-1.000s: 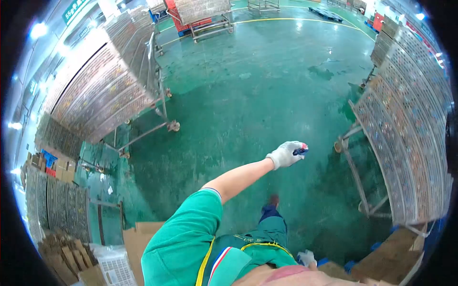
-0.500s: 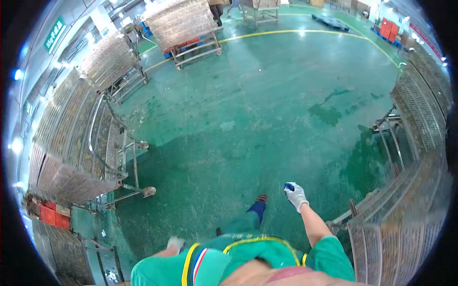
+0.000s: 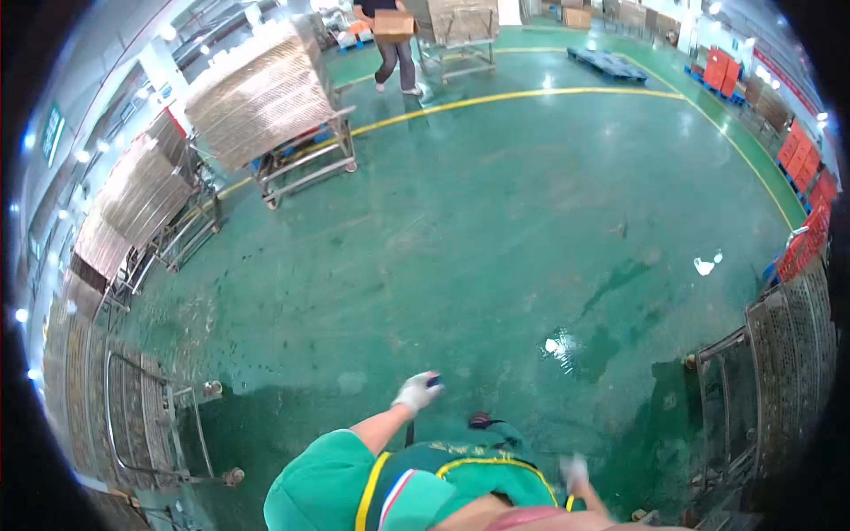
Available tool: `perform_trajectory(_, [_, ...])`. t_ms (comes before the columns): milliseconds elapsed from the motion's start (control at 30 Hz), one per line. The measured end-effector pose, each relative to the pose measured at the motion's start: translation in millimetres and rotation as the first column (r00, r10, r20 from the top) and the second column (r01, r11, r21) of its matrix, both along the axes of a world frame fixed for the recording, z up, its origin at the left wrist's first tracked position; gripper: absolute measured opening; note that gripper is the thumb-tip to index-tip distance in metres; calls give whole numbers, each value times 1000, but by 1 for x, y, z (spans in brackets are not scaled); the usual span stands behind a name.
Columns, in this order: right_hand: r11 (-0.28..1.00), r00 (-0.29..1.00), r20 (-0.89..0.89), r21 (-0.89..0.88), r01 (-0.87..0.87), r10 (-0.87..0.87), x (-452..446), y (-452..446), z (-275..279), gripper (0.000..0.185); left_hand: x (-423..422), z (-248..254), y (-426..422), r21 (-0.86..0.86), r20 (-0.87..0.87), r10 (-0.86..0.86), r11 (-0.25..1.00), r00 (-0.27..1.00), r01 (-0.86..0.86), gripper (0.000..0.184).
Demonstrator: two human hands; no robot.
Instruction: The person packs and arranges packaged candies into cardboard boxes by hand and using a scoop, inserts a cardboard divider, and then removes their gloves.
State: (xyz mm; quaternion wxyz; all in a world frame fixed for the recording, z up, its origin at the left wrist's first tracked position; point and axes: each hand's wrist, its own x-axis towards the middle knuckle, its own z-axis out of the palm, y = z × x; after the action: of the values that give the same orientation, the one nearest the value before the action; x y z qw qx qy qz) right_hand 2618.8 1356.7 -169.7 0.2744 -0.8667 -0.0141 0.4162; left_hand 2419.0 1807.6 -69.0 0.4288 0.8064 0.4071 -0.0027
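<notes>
My left hand [image 3: 418, 392], in a white work glove with a dark blue patch at the finger side, swings out in front of my body above the green floor. Its fingers look curled in, and I see no object sticking out of them. Low beside my right hip, my right hand [image 3: 575, 469] also wears a white glove, but motion smears its fingers. Neither hand touches anything around it. A dark shoe [image 3: 480, 419] shows on the floor between the hands.
Metal rack carts stand at the left [image 3: 137, 416] and right [image 3: 722, 398]. Ahead left is a loaded cart [image 3: 310, 164]. A person [image 3: 394, 53] carries a cardboard box [image 3: 393, 25] beyond it. A blue pallet [image 3: 606, 65] lies far ahead; red crates [image 3: 801, 155] line the right.
I have moved forward, and the near racks have slid back along both sides. My left hand has swung forward and my right hand back. A person with a box has come into view.
</notes>
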Motion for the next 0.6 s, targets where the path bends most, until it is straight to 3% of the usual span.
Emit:
perform_trajectory(33, [993, 990, 128, 93, -70, 58, 71, 96, 42, 35, -6, -5, 16, -97, -106, 112, 988, 988, -123, 43])
perform_trajectory(67, [974, 959, 263, 167, -153, 106, 143, 193, 83, 24, -12, -10, 35, 11, -89, 141, 990, 986, -140, 44])
perform_trajectory(100, [932, 921, 381, 296, -208, 84, 219, 268, 75, 27, -4, -3, 56, -54, -264, 176, 979, 948, -196, 43])
perform_trajectory(133, [849, 953, 304, 504, -162, 1, 285, 337, 84, 29, -2, -10, 85, 77, -430, -136, 979, 893, 187, 39])
perform_trajectory(167, [775, 949, 313, 607, -177, -29, 344, 393, 93, 29, 34, -3, 115, 74, -483, 126, 992, 867, -103, 37])
perform_trajectory(200, [693, 948, 315, 695, -191, -55, 390, 437, 97, 29, 74, 4, 145, 84, -537, 366, 919, 760, -384, 36])
perform_trajectory(267, [765, 913, 400, 612, -201, -80, 451, 477, 113, 28, 201, -14, 247, 106, -604, 426, 881, 674, -462, 33])
perform_trajectory(300, [867, 914, 406, 457, -196, -7, 484, 467, 54, 32, 286, -28, 301, 107, -562, 336, 936, 756, -336, 37])
perform_trajectory(333, [936, 915, 395, 285, -207, 82, 517, 458, -5, 36, 366, -82, 358, 399, -243, 119, 917, 963, -13, 40])
perform_trajectory(367, [989, 959, 261, 64, -132, 111, 529, 434, 4, 38, 469, -54, 396, 374, -238, -141, 900, 961, 225, 43])
perform_trajectory(400, [996, 993, 118, 86, -1, -9, 548, 421, 51, 32, 588, -4, 412, 304, -68, -42, 951, 997, 61, 44])
perform_trajectory(433, [926, 951, 63, 253, 279, -304, 573, 411, 94, 35, 698, 43, 424, 236, -48, -81, 968, 996, 90, 39])
perform_trajectory(467, [918, 900, 181, 90, 386, -396, 597, 376, 42, 32, 784, 44, 442, 217, 205, -153, 970, 967, 108, 35])
perform_trajectory(500, [959, 902, 346, -20, 283, -259, 623, 349, 24, 30, 866, 70, 444, 307, 344, -267, 938, 900, 161, 33])
perform_trajectory(533, [897, 878, 184, 69, 437, -442, 670, 347, 24, 32, 930, 92, 447, 392, 444, -372, 899, 815, 197, 32])
perform_trajectory(567, [807, 811, -15, 88, 584, -585, 693, 324, 11, 33, 957, 78, 451, 367, 421, -365, 906, 830, 212, 32])
perform_trajectory(600, [881, 897, 19, -180, 438, -442, 753, 321, -18, 35, 971, 66, 440, 303, 408, -342, 925, 846, 228, 30])
